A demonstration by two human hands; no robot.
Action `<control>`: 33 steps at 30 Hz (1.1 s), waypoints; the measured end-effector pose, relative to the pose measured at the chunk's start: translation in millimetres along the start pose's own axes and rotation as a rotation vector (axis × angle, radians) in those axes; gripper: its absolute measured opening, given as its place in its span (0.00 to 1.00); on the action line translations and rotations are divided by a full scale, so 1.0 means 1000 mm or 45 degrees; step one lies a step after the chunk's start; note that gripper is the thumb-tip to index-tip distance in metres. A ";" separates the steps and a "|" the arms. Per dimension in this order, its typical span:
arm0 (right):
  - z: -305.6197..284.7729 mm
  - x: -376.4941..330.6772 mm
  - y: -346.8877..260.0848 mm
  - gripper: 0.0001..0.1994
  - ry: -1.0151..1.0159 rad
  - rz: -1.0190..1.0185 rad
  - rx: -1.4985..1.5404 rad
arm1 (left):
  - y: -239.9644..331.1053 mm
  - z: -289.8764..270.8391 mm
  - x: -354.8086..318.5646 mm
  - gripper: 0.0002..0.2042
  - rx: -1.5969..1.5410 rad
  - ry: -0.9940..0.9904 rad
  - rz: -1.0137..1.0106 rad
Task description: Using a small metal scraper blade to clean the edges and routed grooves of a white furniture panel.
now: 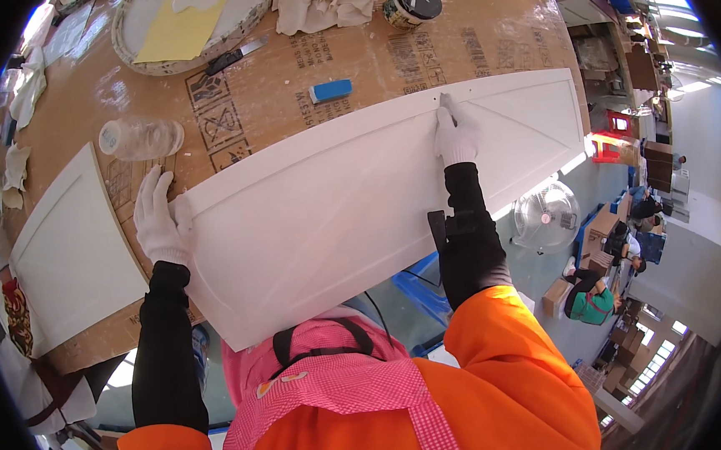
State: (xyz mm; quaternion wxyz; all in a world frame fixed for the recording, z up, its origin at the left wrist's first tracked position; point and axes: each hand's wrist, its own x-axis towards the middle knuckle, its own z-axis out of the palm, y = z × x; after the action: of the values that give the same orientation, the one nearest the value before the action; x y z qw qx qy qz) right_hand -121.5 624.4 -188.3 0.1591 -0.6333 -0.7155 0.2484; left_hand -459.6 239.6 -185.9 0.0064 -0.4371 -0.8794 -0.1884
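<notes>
Panel [318, 211] partly past table edge [117, 329]

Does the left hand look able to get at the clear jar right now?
Probably yes: the gloved left hand is at the left end of the large white panel, fingers pointing up toward the clear jar, and nothing visible stands between them.

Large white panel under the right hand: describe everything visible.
The panel is long and white, perhaps painted wood, with a border along its edges, diagonal lines at right and dark marks near the far edge. It lies flat on the cardboard-covered table, its near left corner overhanging. The gloved left hand touches its left end; the gloved right hand rests near its far edge.
</notes>
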 end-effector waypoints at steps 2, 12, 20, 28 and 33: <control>0.008 -0.026 -0.008 0.21 -0.070 -0.057 -0.131 | 0.000 0.000 0.000 0.20 -0.015 0.007 -0.013; 0.002 -0.031 -0.006 0.20 -0.192 -0.305 0.072 | 0.003 -0.001 0.001 0.20 0.003 0.025 -0.002; 0.021 -0.074 -0.026 0.20 -0.258 -0.410 -0.054 | 0.001 -0.005 0.000 0.20 -0.005 0.040 -0.007; 0.002 -0.032 -0.011 0.21 -0.122 -0.157 0.116 | 0.004 0.000 0.003 0.20 -0.025 0.042 -0.007; 0.032 -0.100 -0.052 0.17 -0.423 -0.502 -0.050 | 0.001 -0.004 -0.001 0.20 -0.015 0.037 -0.012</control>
State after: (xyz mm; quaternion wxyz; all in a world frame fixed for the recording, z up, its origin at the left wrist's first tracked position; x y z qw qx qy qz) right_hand -167.2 516.8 -177.1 0.0724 -0.4351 -0.8461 0.2993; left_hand -459.1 237.8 -182.4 0.0158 -0.4301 -0.8802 -0.1999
